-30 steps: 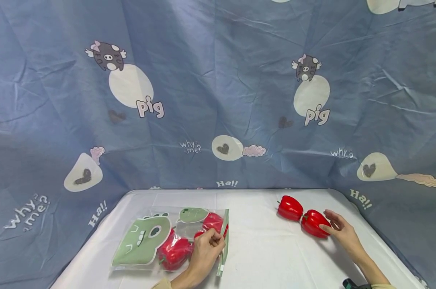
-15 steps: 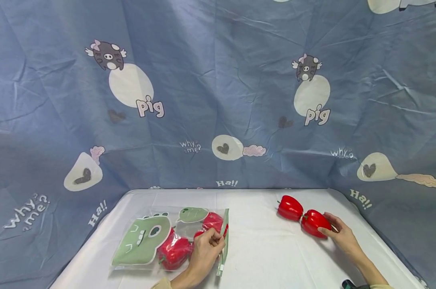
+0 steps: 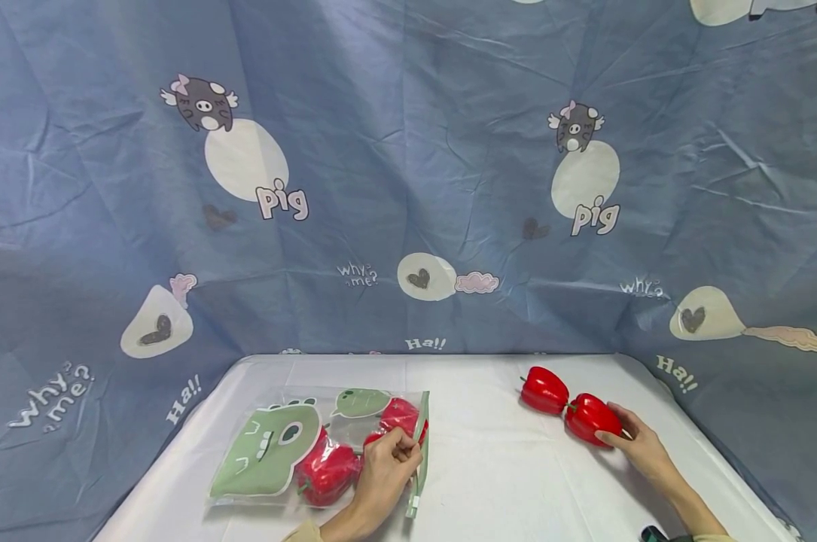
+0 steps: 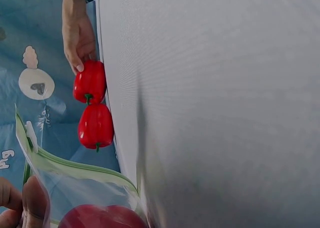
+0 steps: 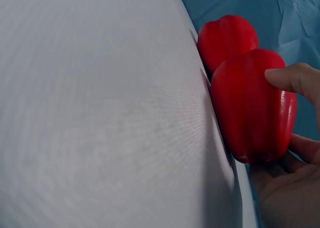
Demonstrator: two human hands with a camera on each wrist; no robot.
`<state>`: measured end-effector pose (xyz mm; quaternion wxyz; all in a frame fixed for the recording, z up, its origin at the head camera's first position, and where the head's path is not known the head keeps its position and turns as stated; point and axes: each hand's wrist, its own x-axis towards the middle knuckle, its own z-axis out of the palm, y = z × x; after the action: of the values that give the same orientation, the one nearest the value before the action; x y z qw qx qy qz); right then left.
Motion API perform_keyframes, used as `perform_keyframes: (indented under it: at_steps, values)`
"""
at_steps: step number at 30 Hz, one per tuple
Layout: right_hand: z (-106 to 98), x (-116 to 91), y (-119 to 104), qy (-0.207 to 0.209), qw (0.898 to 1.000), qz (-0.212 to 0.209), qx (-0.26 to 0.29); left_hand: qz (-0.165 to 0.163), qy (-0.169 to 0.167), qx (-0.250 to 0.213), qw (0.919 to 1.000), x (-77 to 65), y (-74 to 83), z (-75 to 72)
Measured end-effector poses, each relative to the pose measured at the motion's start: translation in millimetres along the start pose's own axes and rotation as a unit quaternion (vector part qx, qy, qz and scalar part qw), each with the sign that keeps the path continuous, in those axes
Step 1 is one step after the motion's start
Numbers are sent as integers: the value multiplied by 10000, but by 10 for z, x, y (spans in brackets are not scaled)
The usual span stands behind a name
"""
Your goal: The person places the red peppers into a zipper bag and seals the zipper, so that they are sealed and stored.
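Held pepper [image 3: 592, 419]: glossy, red, blocky and lobed, lying on its side on the right part of the table [image 3: 489, 452], its stem toward the left edge and slightly the far edge; the long axis slants from there to the near right corner.
Second pepper [image 3: 545, 390]: same skin and shape, nearer the far edge, stem likewise leftward; my held pepper's stem end meets or nearly meets its base.
My right hand [image 3: 641, 444]: grasps the held pepper from its base end, thumb on one flank, fingers behind.
My left hand [image 3: 384, 470]: pinches the bag near its mouth.
Bag [image 3: 266, 452]: clear, creased plastic film with a green monster print, lying flat on the table's left half, long axis roughly parallel to the far edge, mouth facing the right edge.
Zip strip [image 3: 416, 485]: smooth green band along that mouth, its slider [image 3: 415, 503] at the near end.
Bagged peppers [image 3: 327, 470]: red, rounded, seen through film; number partly hidden by my hand.
Room: white, faintly wrinkled cloth spans from zip strip to both loose peppers; the right edge runs just beyond my right hand.
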<state>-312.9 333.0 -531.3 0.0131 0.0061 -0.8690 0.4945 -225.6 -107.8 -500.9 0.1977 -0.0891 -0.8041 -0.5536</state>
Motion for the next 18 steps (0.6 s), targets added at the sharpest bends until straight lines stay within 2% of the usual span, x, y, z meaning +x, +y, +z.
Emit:
perform_keyframes:
  at_steps: [11,18]
  values:
    - [8,0,12,-179,9996,184,-92,126,31,48,9999,-4,-2,6]
    - [14,-9,18,-109,9996,188,-189,104,33,7,9999,2,-8,13]
